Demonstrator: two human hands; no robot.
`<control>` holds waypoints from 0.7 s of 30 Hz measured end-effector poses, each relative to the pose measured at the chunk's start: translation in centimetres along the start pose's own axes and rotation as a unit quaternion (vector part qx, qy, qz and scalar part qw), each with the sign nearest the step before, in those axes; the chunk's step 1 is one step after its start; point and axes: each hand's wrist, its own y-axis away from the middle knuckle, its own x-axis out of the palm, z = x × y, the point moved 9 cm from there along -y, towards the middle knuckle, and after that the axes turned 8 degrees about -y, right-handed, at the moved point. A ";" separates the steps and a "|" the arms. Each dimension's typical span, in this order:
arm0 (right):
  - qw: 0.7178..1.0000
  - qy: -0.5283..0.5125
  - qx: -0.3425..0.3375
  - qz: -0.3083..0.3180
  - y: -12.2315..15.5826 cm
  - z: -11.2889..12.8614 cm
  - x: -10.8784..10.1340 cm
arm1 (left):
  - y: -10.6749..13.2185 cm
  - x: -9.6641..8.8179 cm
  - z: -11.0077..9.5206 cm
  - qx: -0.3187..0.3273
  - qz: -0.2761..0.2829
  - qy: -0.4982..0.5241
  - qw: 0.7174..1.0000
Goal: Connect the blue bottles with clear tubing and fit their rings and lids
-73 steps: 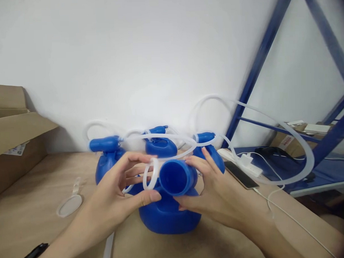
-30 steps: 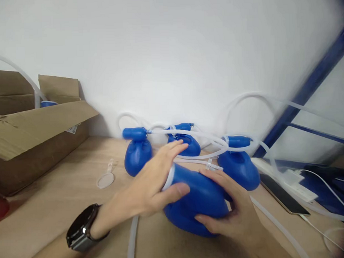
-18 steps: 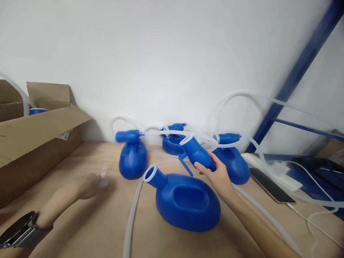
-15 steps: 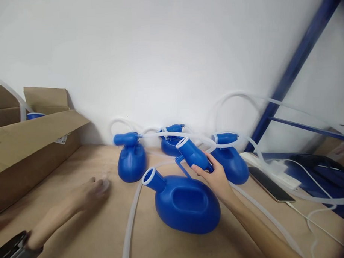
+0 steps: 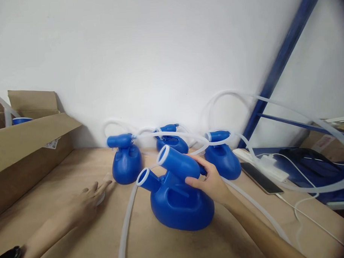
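Observation:
A blue plastic bottle [image 5: 180, 207] with a white-rimmed neck lies on the wooden table [image 5: 80, 237] in front of me. My right hand [image 5: 210, 182] is closed around a blue funnel piece [image 5: 179, 163], held just above the bottle. My left hand [image 5: 86, 198] lies flat on the table to the left, fingers stretched out over a small clear lid [image 5: 102, 197]. A clear tube [image 5: 126, 224] runs along the table past the bottle's neck.
Three more blue bottles [image 5: 126, 162] with clear hoses stand at the back by the white wall. An open cardboard box [image 5: 23, 149] is at the left. At the right lie a phone [image 5: 260, 180], a white power strip [image 5: 260, 165] with cables, and a blue metal rack [image 5: 277, 69].
My right hand took the funnel piece off, lifted it, then brought it down close over the bottle. My left hand left the bottle and reached left onto the lid on the table.

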 end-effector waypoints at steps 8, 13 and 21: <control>0.996 -0.058 0.046 0.054 0.0 -0.3 0.7 | 2.2 -7.2 -3.5 -0.018 -0.060 0.115 0.991; 0.976 -0.137 0.138 0.101 0.7 -1.8 2.7 | 4.3 -16.8 -11.1 0.111 -0.170 0.327 0.923; 0.959 -0.219 0.147 0.105 2.1 -0.3 4.2 | 3.8 -22.5 -18.1 0.114 -0.356 0.528 0.763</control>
